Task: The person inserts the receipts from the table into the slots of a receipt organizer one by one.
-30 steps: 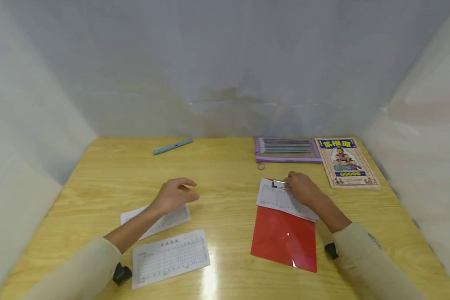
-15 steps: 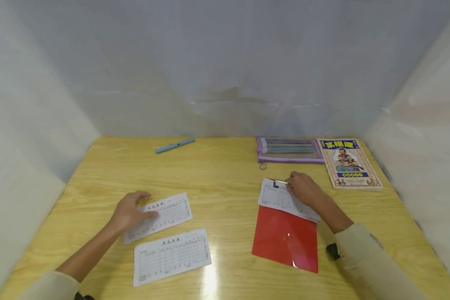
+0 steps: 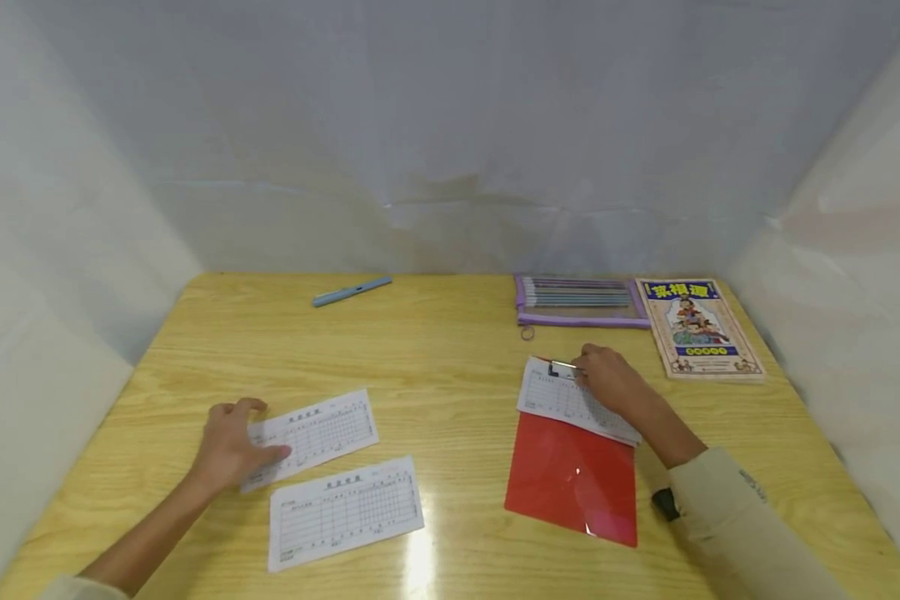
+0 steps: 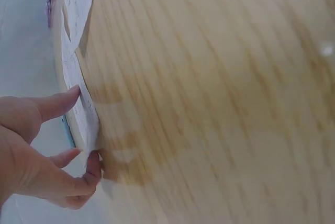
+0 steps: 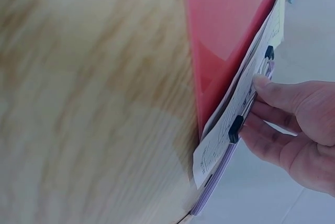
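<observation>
My left hand (image 3: 227, 446) is at the left end of a printed form sheet (image 3: 322, 429), thumb on its face and fingers curled at its edge. In the left wrist view, the thumb (image 4: 65, 101) lies on the paper and a bent fingertip meets its end. A second form sheet (image 3: 345, 515) lies flat just nearer to me. At the right, my right hand (image 3: 607, 382) pinches the metal clip (image 3: 562, 367) of a red clipboard (image 3: 570, 475). Printed forms (image 3: 551, 394) lie under that clip, covering the board's upper part; the right wrist view shows the thumb on the clip.
A blue pen (image 3: 352, 292) lies at the back left of the wooden table (image 3: 435, 358). Behind the clipboard is a clear pouch with purple trim (image 3: 581, 322), pencils inside and a small ring beside it. A book (image 3: 697, 329) sits at the back right. Pale sheeting walls the table.
My left hand has drawn back left and toward me, from above the upper form to its left end. That form has shifted slightly left. The right hand keeps its place on the clip.
</observation>
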`<state>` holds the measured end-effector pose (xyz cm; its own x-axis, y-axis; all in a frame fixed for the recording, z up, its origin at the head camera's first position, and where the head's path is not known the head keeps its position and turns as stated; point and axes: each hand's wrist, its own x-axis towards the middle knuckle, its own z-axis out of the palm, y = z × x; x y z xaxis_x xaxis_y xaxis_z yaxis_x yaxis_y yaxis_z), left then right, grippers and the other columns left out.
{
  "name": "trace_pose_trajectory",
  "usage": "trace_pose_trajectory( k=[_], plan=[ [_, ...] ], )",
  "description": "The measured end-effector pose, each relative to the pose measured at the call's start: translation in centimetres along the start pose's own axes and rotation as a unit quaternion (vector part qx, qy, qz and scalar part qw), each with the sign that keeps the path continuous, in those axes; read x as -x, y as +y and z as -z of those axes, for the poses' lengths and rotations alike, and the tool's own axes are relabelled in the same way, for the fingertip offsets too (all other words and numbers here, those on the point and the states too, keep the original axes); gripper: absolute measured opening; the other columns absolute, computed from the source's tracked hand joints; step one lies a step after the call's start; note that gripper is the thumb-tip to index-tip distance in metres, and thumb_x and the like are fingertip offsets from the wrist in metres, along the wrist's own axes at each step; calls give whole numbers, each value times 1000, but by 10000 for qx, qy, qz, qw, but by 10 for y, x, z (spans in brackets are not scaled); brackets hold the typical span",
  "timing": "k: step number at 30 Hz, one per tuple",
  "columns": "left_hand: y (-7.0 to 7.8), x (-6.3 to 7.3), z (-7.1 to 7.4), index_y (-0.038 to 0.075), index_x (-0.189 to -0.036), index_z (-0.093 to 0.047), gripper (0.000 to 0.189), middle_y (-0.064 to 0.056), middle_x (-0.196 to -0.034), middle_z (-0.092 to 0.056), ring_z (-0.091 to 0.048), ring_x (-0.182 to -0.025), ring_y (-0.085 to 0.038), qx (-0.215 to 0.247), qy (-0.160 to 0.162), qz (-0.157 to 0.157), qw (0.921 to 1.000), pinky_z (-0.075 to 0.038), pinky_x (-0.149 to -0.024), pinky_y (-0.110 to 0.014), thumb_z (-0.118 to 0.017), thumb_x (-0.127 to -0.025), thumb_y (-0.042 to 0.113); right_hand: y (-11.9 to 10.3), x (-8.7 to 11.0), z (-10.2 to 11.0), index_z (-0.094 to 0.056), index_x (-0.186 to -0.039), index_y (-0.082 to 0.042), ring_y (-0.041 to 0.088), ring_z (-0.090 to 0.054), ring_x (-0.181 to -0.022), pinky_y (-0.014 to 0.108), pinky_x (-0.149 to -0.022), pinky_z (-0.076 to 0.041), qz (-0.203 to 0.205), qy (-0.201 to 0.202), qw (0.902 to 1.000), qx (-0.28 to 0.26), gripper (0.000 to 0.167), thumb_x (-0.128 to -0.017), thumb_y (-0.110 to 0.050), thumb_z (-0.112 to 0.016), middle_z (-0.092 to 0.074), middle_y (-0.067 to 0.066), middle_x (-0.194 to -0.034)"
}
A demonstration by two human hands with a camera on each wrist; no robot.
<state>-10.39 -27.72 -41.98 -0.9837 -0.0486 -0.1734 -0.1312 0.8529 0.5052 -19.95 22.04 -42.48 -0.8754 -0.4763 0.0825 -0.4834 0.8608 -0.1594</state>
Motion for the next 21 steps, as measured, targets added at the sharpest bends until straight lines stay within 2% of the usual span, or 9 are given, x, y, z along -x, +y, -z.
trace_pose_trajectory(
  k=[4, 10, 12, 16, 21],
  plan=[
    [-1, 0, -3, -11, -117, -45, 64, -45, -124, -29, -41, -104, -53, 207, 199, 44, 9996, -42, -84, -60, -80, -72, 17, -1, 0, 1, -70, -95, 7, 27, -62, -77, 38, -68, -54, -89, -52, 9999, -22, 16, -80, 1, -70, -60, 13, -82],
    [-5, 0, -9, -5, -97, -58, 39, -30, -105, -53, -50, -95, -40, 226, 684, -236, 9971, -40, -76, -45, -79, -74, 18, -1, -1, -1, -70, -97, 7, 28, -63, -79, 38, -70, -54, -107, -130, 9999, -8, 17, -81, 0, -69, -61, 14, -85],
    [-5, -1, -9, -5, -95, -62, 34, -29, -102, -60, -55, -95, -40, 175, 742, -320, 9966, -41, -76, -44, -78, -75, 18, -1, -1, -1, -70, -97, 7, 28, -63, -79, 38, -70, -54, -113, -140, 9998, 14, 18, -81, 0, -69, -61, 14, -84],
    [-3, -1, -6, -6, -106, -65, 34, -31, -112, -62, -59, -100, -42, 317, 590, -299, 9973, -48, -79, -47, -73, -81, 15, -1, 0, 0, -70, -98, 7, 27, -63, -79, 37, -69, -54, -103, -154, 9998, 11, 18, -81, -1, -69, -61, 14, -84],
    [2, -1, 0, -5, -122, -59, 40, -32, -124, -56, -59, -106, -43, 566, 318, -107, 9978, -53, -78, -45, -66, -86, 12, -2, 0, 1, -70, -97, 7, 27, -63, -79, 37, -69, -54, -80, -129, 9999, -33, 18, -81, 0, -69, -61, 14, -84]
  ],
)
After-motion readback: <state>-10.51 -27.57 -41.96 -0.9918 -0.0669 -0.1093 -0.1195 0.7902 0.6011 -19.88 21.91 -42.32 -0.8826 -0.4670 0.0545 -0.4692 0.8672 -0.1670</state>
